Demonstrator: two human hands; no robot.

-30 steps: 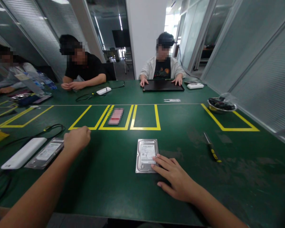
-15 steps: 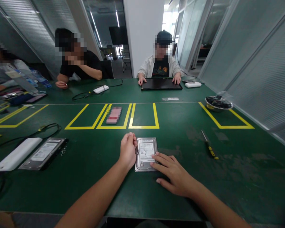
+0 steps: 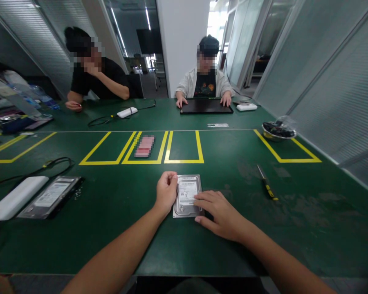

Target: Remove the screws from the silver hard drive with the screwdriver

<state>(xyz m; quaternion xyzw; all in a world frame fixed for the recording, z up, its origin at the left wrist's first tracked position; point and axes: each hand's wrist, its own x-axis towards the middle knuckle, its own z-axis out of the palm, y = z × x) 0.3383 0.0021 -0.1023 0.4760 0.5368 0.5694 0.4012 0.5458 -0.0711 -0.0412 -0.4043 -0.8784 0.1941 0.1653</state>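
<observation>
A silver hard drive (image 3: 187, 206) with a white label lies flat on the green table in front of me. My left hand (image 3: 166, 192) rests against its upper left edge, fingers curled in and thumb pressed to them. Whatever those fingers may hold is hidden. From the right, my right hand (image 3: 217, 214) reaches over the drive; its fingers are stretched out, the tips touching the label and the thumb near the lower right corner. A screwdriver (image 3: 267, 184) with a black and yellow handle lies to the right, away from both hands.
At the left are a second hard drive (image 3: 50, 198), a white power strip (image 3: 18, 198) and a black cable. Yellow tape marks boxes; a blurred pink item (image 3: 144, 146) lies in one. A bowl (image 3: 278, 131) stands back right. Opposite, a person's hands touch a black panel (image 3: 206, 106).
My right hand has shifted slightly left over the hard drive, its thumb now closer to the drive's edge. My left thumb has come down towards the upper left corner. The view has tilted slightly.
</observation>
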